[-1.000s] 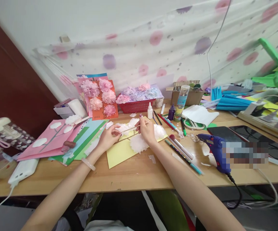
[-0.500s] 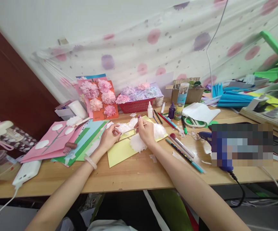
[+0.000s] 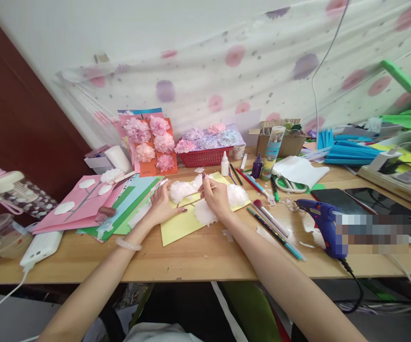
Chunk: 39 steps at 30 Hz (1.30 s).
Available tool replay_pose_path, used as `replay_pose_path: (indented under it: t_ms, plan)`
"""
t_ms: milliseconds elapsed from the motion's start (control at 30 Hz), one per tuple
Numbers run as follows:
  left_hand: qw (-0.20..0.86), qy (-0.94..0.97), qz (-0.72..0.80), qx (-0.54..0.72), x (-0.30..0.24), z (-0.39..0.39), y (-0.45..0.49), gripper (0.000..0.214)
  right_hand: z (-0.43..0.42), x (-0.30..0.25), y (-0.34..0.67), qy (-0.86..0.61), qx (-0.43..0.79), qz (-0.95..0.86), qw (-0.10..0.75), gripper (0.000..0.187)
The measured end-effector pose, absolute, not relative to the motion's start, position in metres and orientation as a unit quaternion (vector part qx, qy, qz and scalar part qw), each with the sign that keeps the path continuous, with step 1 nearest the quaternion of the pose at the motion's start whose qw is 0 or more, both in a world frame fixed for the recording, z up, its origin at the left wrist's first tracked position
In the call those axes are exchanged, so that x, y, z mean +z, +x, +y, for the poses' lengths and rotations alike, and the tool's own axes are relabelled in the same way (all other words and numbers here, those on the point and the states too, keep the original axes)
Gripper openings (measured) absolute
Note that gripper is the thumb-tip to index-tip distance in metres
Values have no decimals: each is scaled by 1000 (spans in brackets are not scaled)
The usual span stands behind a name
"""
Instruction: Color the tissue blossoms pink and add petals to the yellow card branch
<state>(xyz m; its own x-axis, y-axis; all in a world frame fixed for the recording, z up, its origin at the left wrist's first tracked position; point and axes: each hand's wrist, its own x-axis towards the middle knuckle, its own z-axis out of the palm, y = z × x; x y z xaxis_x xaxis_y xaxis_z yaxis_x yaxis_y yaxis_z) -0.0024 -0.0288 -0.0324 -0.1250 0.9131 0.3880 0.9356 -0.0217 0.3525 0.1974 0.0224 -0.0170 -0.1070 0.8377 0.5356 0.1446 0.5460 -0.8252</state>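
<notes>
Thumb (image 3: 178, 210) of left hand (image 3: 158, 206), pinched earlier, now stretches over yellow paper (image 3: 176, 229).

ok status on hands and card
Right hand gripping thin stick. Left hand spread, thumb over yellow card. White puffs on card; hands partly cover it.

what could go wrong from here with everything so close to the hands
The thin stick in the right hand might snag the fluffy white puffs. The white bottle standing just beyond that hand could get knocked over. If hot, the glue gun lying on the table might mark its surface.
</notes>
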Motion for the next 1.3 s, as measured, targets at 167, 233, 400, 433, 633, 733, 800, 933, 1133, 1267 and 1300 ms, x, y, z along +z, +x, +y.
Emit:
replay_pose_path:
  t_ms: [167, 233, 400, 433, 633, 733, 800, 933, 1133, 1267, 1300]
  plan:
    - [-6, -645, -730, -224, -35, -28, -5, 127, 17, -16, 195, -346, 215, -738, 537, 55]
    - [-13, -640, -738, -214, -32, -29, -4, 129, 16, -16, 192, -340, 191, -753, 529, 55]
    - [-24, -636, -743, -208, -28, -32, -1, 128, 13, -16, 188, -326, 179, -767, 522, 53]
    - [-25, -635, -743, -211, -28, -32, -1, 129, 12, -16, 188, -325, 180, -768, 522, 53]
    - [-32, -628, -737, -248, -32, -31, -4, 127, 11, -12, 195, -328, 192, -750, 542, 54]
    - [-31, -627, -724, -285, -30, -31, -9, 102, 12, -11, 197, -341, 232, -712, 568, 57]
    - [-27, -624, -716, -313, -26, -30, -14, 78, 12, -9, 198, -351, 271, -679, 585, 59]
    - [-25, -614, -708, -348, -22, -27, -20, 42, 13, -6, 200, -362, 321, -628, 609, 59]
    - [-37, -588, -707, -392, -17, -24, -36, 21, 15, -5, 202, -361, 374, -580, 628, 57]
    - [-58, -563, -719, -404, -13, -24, -64, 12, 16, -5, 202, -369, 389, -567, 625, 56]
    - [-58, -556, -722, -407, -12, -25, -71, 12, 16, -5, 201, -369, 391, -567, 624, 55]
